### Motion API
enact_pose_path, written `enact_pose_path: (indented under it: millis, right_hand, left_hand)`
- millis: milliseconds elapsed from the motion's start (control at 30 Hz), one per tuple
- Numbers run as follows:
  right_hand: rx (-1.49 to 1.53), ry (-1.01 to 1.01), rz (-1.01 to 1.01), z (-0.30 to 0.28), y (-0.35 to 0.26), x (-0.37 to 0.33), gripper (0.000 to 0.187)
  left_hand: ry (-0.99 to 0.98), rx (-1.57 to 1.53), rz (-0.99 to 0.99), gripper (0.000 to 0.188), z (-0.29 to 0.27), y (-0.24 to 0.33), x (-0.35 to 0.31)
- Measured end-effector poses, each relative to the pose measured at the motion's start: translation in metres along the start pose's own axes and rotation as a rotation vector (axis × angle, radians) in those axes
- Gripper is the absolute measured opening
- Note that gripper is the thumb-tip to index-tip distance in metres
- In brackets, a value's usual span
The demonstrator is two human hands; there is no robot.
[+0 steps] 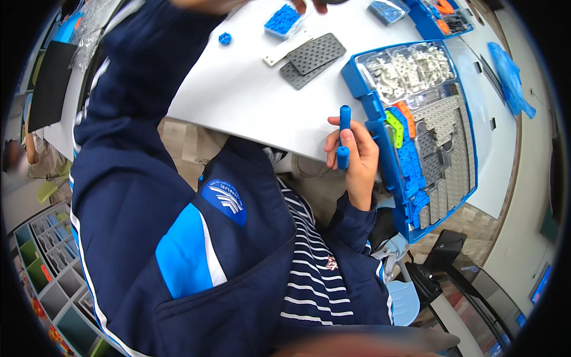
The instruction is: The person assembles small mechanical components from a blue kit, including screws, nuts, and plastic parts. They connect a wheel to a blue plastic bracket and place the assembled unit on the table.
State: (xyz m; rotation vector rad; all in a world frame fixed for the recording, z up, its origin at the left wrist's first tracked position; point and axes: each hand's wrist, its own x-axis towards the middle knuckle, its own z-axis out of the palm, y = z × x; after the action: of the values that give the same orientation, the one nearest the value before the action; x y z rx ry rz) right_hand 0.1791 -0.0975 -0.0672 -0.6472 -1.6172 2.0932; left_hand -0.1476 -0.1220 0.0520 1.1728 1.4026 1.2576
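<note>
My right hand is held up beside the table edge. Its thumb and fingers are closed on a blue plastic piece with two thick rounded ends; the thumb covers part of its middle. My left arm reaches up the left side, and my left hand is mostly cut off by the top edge. A few fingertips show at that edge, by an open clear box of small blue parts. Below the box lie two grey perforated plates, overlapping, and a white flat strip. A small blue connector sits apart to the left.
A blue sorting case stands open at the right, holding white pieces, grey beams and coloured angled parts. Another blue case and a small lidded box are behind it. A blue plastic bag lies farther right.
</note>
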Motion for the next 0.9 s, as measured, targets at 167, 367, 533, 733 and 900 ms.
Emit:
enact_pose_path:
  millis: [167, 367, 533, 733, 900]
  right_hand:
    - [-0.165, -0.072, 0.038, 0.03, -0.016, -0.022, 0.027]
    - [-0.066, 0.024, 0.093, 0.065, 0.004, -0.014, 0.014]
    - [-0.021, 0.158, 0.097, 0.074, 0.014, -0.001, 0.021]
    - [0.126, 0.053, 0.199, 0.073, 0.01, 0.005, 0.042]
    - [0.115, 0.052, 0.229, 0.079, 0.007, 0.007, 0.039]
  left_hand:
    - [-0.065, -0.599, -0.087, 0.046, 0.067, -0.061, -0.129]
    - [0.337, -0.507, -0.022, 0.047, 0.116, -0.128, -0.148]
    - [0.357, -0.503, 0.149, 0.059, 0.118, -0.137, -0.142]
    - [0.354, -0.516, 0.21, 0.061, 0.118, -0.143, -0.144]
    - [0.338, -0.498, 0.278, 0.062, 0.117, -0.146, -0.145]
